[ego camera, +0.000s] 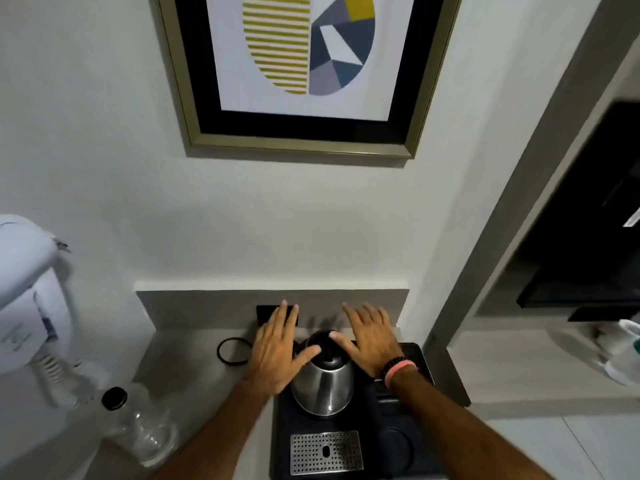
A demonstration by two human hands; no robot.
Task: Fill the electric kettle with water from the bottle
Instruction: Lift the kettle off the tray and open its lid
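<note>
**Both hands spread and empty over the kettle**

Neither hand grips anything: the left hand (275, 355) and right hand (372, 342) hover flat with fingers spread, either side of the kettle's dark lid. On the black tray (424, 358) stands the steel kettle (323, 382), lid down, contents hidden. Opening the lid fully before pouring seems wise. Left of it, the clear bottle (138, 424) stays capped; its water level is unclear.

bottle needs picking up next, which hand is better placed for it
Left, probably. The bottle stands capped at the counter's near-left corner, on the left hand side; the right hand would have to cross over the kettle.
</note>
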